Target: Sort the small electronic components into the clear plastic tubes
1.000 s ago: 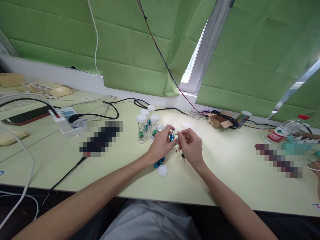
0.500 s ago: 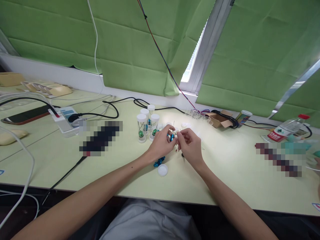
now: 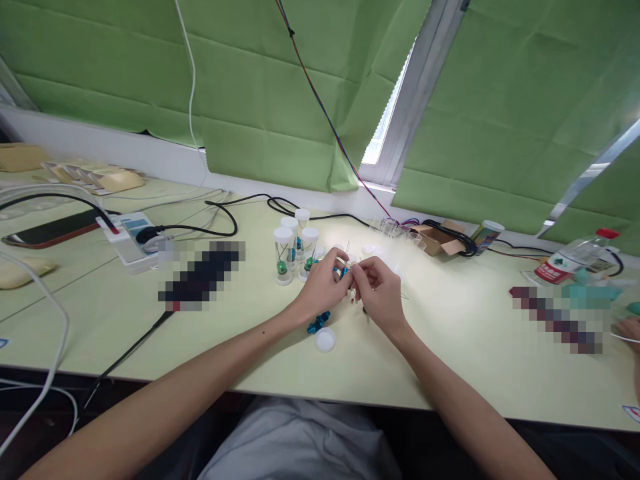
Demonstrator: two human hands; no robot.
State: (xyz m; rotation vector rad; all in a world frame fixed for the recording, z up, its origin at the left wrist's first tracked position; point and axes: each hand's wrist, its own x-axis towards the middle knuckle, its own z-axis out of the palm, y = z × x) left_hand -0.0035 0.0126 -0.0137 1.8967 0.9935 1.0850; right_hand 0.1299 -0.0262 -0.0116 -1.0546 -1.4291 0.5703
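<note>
My left hand (image 3: pixel 325 283) is closed, with thumb and fingers around a small shiny blue part (image 3: pixel 343 273); a thin wire sticks up beside it. Fingertips of my right hand (image 3: pixel 383 290) pinch together right against the left fingertips. Whatever they grip is too small and too covered to make out. Just below the hands lies a dark-blue metallic piece (image 3: pixel 319 323) on the table, with a round white cap (image 3: pixel 325 339) close to it. Several clear vials with white lids (image 3: pixel 283 257) stand upright left of my hands, holding green and blue parts with thin wires.
A white power strip (image 3: pixel 131 243) with plugs and a blurred dark object (image 3: pixel 203 275) lie to the left. Behind are black cables and an open cardboard box (image 3: pixel 439 241). On the right are a red-capped bottle (image 3: pixel 563 259) and another person's hand (image 3: pixel 630 327) at the edge.
My fingertips have drawn slightly closer together, and the blue part between them has tilted. At the right edge, the other person's hand shows more.
</note>
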